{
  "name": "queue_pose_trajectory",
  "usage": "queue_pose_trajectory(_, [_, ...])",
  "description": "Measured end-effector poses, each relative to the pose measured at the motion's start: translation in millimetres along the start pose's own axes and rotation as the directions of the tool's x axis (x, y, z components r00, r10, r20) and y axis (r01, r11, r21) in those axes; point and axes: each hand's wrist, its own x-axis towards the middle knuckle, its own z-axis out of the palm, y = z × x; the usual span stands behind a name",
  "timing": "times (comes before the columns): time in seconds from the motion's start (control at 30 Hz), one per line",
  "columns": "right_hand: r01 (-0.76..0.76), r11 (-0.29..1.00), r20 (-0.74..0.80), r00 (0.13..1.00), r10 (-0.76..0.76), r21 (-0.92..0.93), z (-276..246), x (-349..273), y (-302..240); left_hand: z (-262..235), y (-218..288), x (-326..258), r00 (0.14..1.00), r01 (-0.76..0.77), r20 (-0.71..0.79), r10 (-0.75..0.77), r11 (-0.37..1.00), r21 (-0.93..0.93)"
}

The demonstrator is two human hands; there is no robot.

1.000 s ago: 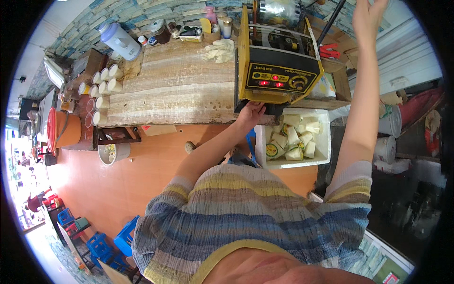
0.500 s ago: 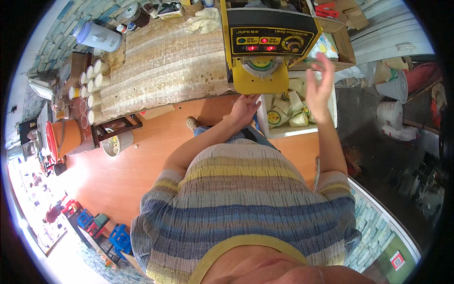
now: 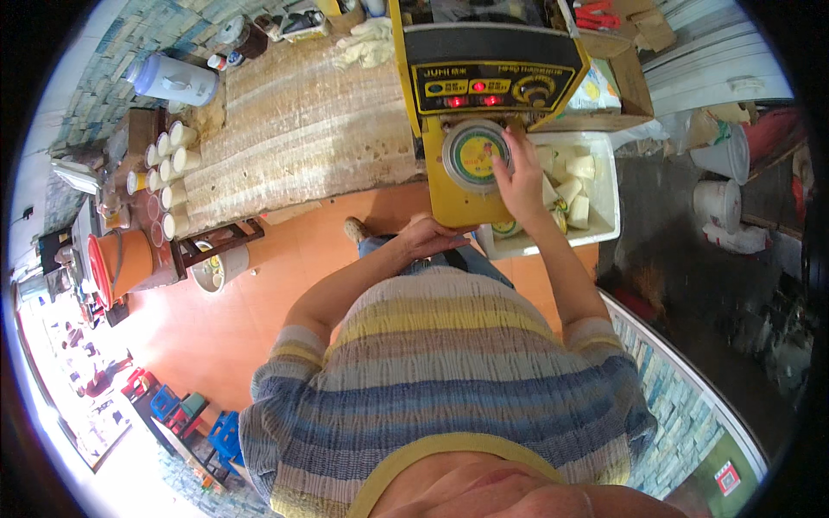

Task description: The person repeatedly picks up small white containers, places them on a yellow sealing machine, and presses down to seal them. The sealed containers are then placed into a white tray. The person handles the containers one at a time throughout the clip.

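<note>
A yellow and black cup sealing machine (image 3: 496,52) stands before me with its yellow sliding tray (image 3: 462,207) pulled out toward me. In the tray's round metal ring sits a cup (image 3: 477,155) under a green and yellow printed film; its body is hidden below. My right hand (image 3: 522,177) is at the ring's right side, thumb over the film's edge and fingers stretched along the rim, open. At the tray's front edge lies my left hand (image 3: 425,237), fingers extended to the right and partly under the edge.
To the right, a white foam box (image 3: 609,198) holds several film-topped cups. Several pale cups (image 3: 177,164) stand at the worn wooden table's (image 3: 302,112) left end, near a light blue jug (image 3: 181,79). A white bucket (image 3: 223,268) is below. Cardboard boxes (image 3: 630,78) lie beyond the foam box.
The tray has slid out toward me, bringing the whole film-topped cup into view. My left hand has come back with its edge. My right hand has moved left from the air to the ring.
</note>
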Motion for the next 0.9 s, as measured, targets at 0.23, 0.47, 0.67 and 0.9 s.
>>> queue_pose_trajectory(0.23, [0.097, 0.890, 0.202, 0.979, -0.006, -0.446, 31, 8, -30, 8, 62, 74, 0.838, -0.542, 0.170, 0.519, 0.755, 0.369])
queue_pose_trajectory(0.47, [-0.166, 0.978, -0.022, 0.985, 0.170, 0.127, -24, -11, -9, 6, 58, 54, 0.976, -0.217, -0.067, 0.206, 0.923, -0.319])
queue_pose_trajectory(0.67, [-0.626, 0.644, -0.254, 0.602, 0.757, 0.440, -66, -92, 108, -34, 16, 15, 0.930, -0.305, -0.295, 0.217, 0.904, -0.299])
queue_pose_trajectory(0.9, [-0.904, 0.206, 0.013, 0.227, 0.974, 0.375, -24, -215, 254, -91, 19, -9, 0.915, -0.302, -0.372, 0.156, 0.877, -0.374])
